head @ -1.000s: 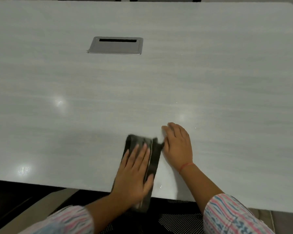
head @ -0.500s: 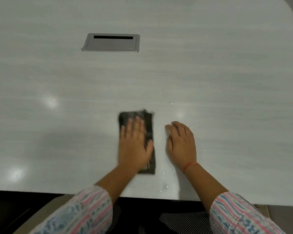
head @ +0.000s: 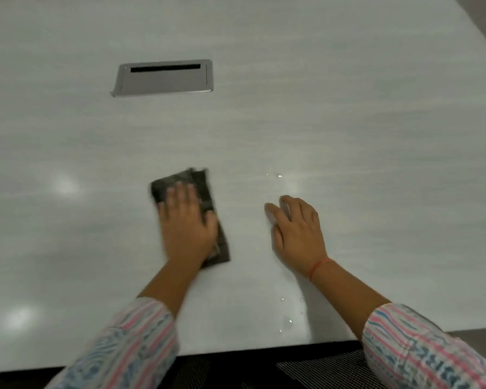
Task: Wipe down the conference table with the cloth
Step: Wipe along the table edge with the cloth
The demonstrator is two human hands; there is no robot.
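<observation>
Mid-wipe. Left grip (head: 187,228) flat, fingers straight, pressing cloth (head: 199,181) onto tabletop (head: 348,136), centre-front. Right grip (head: 298,231) empty, fingers relaxed, resting beside it. Next, I'd say: sweep right across droplets (head: 288,321), even pressure.

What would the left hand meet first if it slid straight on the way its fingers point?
Likely the metal cable hatch set in the conference table; only bare surface lies between it and the left hand pressing the cloth.
</observation>
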